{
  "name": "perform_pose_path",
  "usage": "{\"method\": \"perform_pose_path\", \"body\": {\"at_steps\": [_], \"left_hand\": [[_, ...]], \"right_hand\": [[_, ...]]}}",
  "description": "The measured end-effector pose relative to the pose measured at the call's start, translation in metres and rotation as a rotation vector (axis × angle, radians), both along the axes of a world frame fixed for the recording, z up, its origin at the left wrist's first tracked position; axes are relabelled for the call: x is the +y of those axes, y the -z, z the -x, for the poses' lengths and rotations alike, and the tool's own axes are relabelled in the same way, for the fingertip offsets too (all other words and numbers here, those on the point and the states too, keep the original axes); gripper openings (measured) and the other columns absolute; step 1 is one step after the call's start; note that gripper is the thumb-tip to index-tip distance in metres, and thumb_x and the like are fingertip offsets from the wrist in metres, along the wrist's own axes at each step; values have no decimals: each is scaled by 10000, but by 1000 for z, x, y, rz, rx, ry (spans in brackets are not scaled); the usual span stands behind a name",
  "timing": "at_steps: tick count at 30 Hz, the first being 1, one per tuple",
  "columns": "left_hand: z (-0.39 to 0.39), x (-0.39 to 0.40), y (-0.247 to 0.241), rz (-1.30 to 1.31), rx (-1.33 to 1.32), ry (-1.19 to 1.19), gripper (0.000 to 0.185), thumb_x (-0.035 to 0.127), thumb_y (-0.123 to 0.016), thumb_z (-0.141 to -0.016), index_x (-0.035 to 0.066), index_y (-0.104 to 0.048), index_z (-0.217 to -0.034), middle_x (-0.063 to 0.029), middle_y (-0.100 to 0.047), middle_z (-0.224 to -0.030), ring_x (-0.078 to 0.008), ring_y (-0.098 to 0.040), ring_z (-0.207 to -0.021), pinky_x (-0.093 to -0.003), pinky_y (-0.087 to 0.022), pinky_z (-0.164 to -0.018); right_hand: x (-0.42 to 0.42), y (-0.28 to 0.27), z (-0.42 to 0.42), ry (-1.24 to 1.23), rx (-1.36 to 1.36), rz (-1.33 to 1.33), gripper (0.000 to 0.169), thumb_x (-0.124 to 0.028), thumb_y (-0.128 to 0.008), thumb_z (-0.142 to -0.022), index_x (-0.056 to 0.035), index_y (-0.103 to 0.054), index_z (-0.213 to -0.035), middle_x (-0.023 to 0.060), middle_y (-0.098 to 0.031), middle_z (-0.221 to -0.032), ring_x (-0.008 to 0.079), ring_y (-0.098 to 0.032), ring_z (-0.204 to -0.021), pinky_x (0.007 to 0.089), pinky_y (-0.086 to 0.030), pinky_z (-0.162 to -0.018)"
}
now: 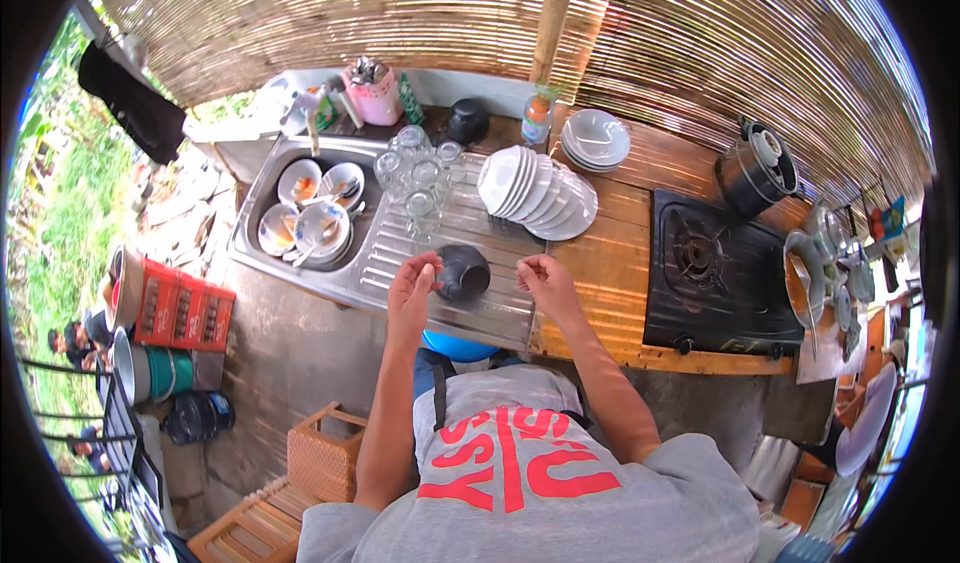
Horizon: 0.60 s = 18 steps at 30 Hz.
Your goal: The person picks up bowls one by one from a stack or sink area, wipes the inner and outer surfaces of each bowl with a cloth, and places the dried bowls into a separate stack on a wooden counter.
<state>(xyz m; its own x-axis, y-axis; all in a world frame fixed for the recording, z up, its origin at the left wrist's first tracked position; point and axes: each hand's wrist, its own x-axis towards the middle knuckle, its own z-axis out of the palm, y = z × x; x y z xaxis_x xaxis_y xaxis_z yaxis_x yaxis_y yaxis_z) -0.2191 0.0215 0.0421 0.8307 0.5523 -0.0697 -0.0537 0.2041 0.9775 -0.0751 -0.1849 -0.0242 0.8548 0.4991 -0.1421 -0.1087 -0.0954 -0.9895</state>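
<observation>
A dark, rounded bowl or pot [463, 272] rests on the ribbed drainboard of the metal sink [375, 251]. Just left of it is my left hand [415, 281], raised with its fingers a little bent; whether it touches the dark vessel I cannot tell. My right hand [546, 284] hovers to the right, thumb and fingertips drawn together, with no object visible in it. Behind the hands, white plates and bowls [536, 191] lean in a row, beside clear glass mugs [422, 176]. Soiled bowls with spoons [322, 229] sit in the basin under the faucet [311, 116].
A black gas stove [712, 270] stands on the wooden counter [592, 293] at right, near a pan of orange-brown food [802, 285]. Stacked white bowls [595, 139] and another dark pot [468, 121] stand at the back. Red crates [184, 304] and a woven chair [324, 454] are at left.
</observation>
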Motion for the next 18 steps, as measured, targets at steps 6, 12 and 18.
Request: {"method": "perform_pose_path", "body": {"at_steps": [6,12,18], "left_hand": [[-114,51,-16,-122,66,185,348,323,-523,-1022,74,-568,-1262,-32,-609,-1183,-134,-553,-1135,-320,-457,-929],[-252,98,39,-370,1,426,407,355,-557,-1006,37,-549,-1259,-63,-630,-1150,-132,-565,-1083,-301,-448,-925],[-319,91,66,-372,271,522,551,475,-624,-932,-20,-606,-1175,-157,-662,-1141,-226,-615,-1061,-350,-474,-913]], "right_hand": [[34,-10,-11,231,-14,-19,218,-176,-679,-931,17,-645,-1027,35,-671,-856,87,-638,-750,238,-526,-688],[73,-30,-30,478,-162,329,484,-344,-767,-844,31,-619,-1110,98,-692,-909,184,-672,-844,316,-535,-771],[123,-28,-55,722,-389,541,697,-397,-805,-775,67,-533,-1218,239,-633,-1079,360,-637,-1005,411,-513,-879]]}}
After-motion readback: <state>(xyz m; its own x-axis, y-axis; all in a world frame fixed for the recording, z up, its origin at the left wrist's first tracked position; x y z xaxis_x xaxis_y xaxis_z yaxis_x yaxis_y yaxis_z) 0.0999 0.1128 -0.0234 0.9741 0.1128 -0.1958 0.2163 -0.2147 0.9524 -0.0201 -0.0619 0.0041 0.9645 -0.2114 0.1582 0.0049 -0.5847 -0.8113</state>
